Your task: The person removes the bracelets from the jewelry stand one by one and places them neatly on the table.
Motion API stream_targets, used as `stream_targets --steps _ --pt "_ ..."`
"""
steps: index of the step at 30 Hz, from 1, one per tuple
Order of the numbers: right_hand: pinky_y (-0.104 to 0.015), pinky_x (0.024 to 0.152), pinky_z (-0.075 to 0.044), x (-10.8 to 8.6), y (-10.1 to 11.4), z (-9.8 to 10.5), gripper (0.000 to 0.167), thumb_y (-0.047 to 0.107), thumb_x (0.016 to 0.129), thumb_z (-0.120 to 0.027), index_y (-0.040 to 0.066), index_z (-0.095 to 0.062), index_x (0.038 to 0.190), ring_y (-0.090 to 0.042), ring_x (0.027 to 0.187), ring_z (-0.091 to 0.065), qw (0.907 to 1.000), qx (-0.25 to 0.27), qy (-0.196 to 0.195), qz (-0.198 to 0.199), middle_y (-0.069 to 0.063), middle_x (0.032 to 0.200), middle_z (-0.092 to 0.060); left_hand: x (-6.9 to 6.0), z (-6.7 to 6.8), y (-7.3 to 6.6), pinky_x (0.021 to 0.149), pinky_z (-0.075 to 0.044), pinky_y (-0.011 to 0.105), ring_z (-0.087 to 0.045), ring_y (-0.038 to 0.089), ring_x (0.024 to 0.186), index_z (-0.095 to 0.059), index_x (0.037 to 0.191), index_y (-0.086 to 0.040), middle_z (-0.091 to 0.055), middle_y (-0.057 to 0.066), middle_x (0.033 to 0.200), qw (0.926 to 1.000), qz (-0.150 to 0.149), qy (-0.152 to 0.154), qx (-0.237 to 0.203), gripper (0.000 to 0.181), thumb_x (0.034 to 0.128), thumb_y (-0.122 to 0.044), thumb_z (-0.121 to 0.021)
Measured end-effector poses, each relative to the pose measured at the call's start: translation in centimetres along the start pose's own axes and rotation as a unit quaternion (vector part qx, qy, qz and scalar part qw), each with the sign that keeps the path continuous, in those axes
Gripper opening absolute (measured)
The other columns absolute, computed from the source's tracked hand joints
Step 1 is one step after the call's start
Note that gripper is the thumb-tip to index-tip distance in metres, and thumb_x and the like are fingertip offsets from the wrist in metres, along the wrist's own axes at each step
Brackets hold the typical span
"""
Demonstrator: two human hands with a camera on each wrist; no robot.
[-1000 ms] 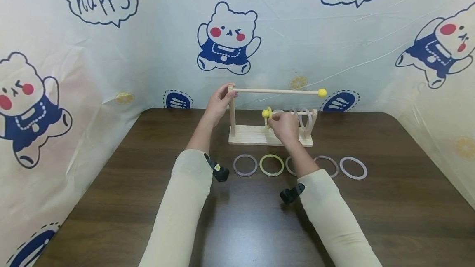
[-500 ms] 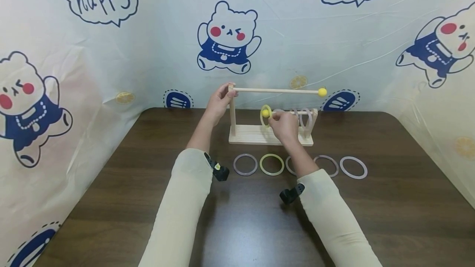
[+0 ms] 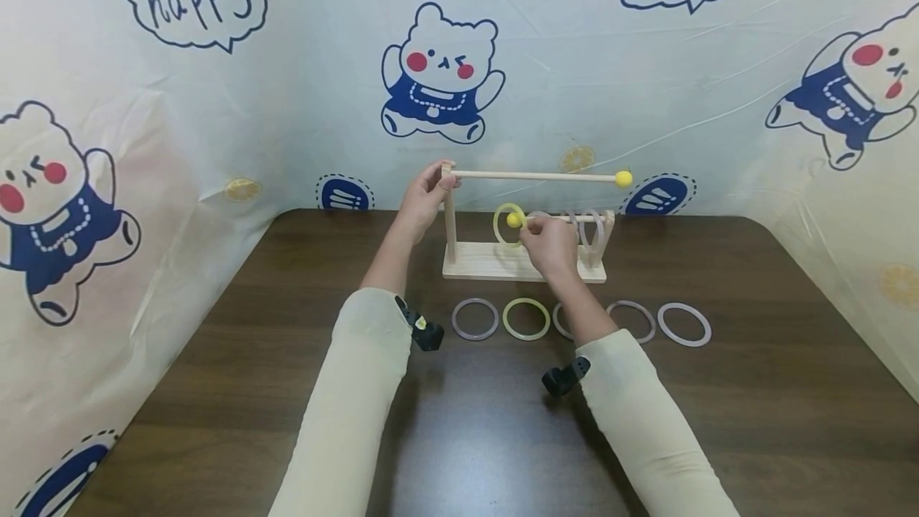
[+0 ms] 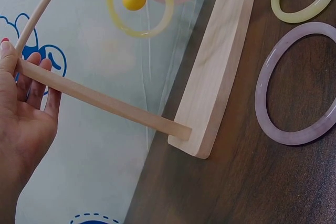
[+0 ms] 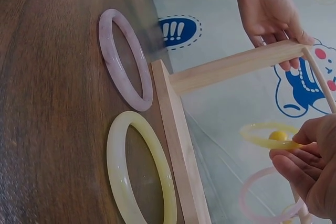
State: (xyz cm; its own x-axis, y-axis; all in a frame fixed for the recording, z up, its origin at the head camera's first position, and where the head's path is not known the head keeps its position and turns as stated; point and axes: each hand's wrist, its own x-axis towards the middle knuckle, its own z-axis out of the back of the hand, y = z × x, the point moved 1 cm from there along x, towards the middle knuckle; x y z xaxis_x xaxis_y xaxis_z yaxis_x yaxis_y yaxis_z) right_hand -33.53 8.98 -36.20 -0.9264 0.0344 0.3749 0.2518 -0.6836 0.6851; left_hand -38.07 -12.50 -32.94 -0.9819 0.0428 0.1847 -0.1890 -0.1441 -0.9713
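Observation:
In the head view, my right hand point(image 3: 553, 244) pinches a yellow bangle point(image 3: 495, 223) at the left end of the lower rod. The yellow ball point(image 3: 513, 219) on that rod shows inside the bangle's outline; whether the bangle still circles the ball I cannot tell. My left hand point(image 3: 422, 199) holds the top of the left post point(image 3: 450, 222) of a wooden stand point(image 3: 495, 260), thumb on the front. The left wrist view shows that hand point(image 4: 26, 129) with its thumb and fingers on either side of the post top point(image 4: 79, 88).
Several bangles lie in a row before the stand: lavender point(image 3: 475, 339), yellow point(image 3: 526, 338), one partly behind my right arm, and a pale one point(image 3: 707, 333) at the right. More bangles point(image 3: 599, 230) hang on the lower rod. The upper rod point(image 3: 531, 176) ends in a yellow ball point(image 3: 623, 179).
The yellow bangle has turned from nearly edge-on to facing the head camera and shifted slightly left at the ball. My left hand has stayed on the post; my right hand has barely moved.

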Motion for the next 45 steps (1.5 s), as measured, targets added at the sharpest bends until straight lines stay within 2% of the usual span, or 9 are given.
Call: stream_targets --steps 21,28,36,42,45 --pt "-0.037 0.064 -0.051 -0.6 0.0 0.4 0.017 0.009 0.082 -0.063 0.003 -0.073 0.093 -0.024 0.070 -0.065 0.9990 0.024 -0.025 0.027 -0.010 0.081 -0.070 0.0 0.1 0.1 0.099 -0.037 0.035 -0.054 0.016 0.111 -0.052 0.128 -0.017 -0.058 0.006 0.118 1.0000 0.006 -0.003 -0.001 0.043 0.0896 -0.037 -0.053" --pt "-0.037 0.064 -0.052 -0.8 -0.3 0.6 0.019 0.009 0.082 -0.062 0.001 -0.072 0.095 -0.025 0.074 -0.066 0.9991 0.035 -0.007 0.024 -0.012 0.084 -0.070 -0.1 0.1 0.1 0.099 -0.038 0.035 -0.054 0.015 0.110 -0.052 0.127 -0.018 -0.059 0.005 0.117 1.0000 0.004 -0.005 0.003 0.042 0.0896 -0.037 -0.053" --pt "-0.037 0.063 -0.052 -1.0 -0.7 0.8 0.018 0.009 0.081 -0.063 0.001 -0.072 0.094 -0.025 0.074 -0.066 0.9984 0.043 -0.004 0.035 -0.011 0.083 -0.070 0.0 0.0 0.0 0.099 -0.037 0.036 -0.054 0.015 0.110 -0.052 0.128 -0.017 -0.059 0.005 0.118 1.0000 0.003 -0.004 0.003 0.043 0.0898 -0.037 -0.053" --pt "-0.026 0.051 -0.046 -1.2 -0.7 0.8 0.018 0.011 0.082 -0.062 0.003 -0.072 0.096 -0.020 0.066 -0.065 0.9984 0.049 0.023 0.016 -0.009 0.078 -0.070 0.0 -0.1 0.2 0.100 -0.037 0.035 -0.054 0.018 0.111 -0.049 0.131 -0.011 -0.057 0.008 0.120 0.9999 -0.012 -0.001 0.004 0.045 0.0909 -0.033 -0.052" --pt "-0.023 0.047 -0.044 -1.2 -0.8 0.7 0.019 0.011 0.083 -0.061 0.002 -0.071 0.097 -0.020 0.065 -0.066 0.9973 0.062 0.039 0.006 -0.011 0.078 -0.070 0.0 -0.1 0.1 0.100 -0.037 0.035 -0.054 0.017 0.112 -0.050 0.130 -0.013 -0.057 0.008 0.120 1.0000 -0.007 -0.002 0.006 0.044 0.0906 -0.033 -0.052"
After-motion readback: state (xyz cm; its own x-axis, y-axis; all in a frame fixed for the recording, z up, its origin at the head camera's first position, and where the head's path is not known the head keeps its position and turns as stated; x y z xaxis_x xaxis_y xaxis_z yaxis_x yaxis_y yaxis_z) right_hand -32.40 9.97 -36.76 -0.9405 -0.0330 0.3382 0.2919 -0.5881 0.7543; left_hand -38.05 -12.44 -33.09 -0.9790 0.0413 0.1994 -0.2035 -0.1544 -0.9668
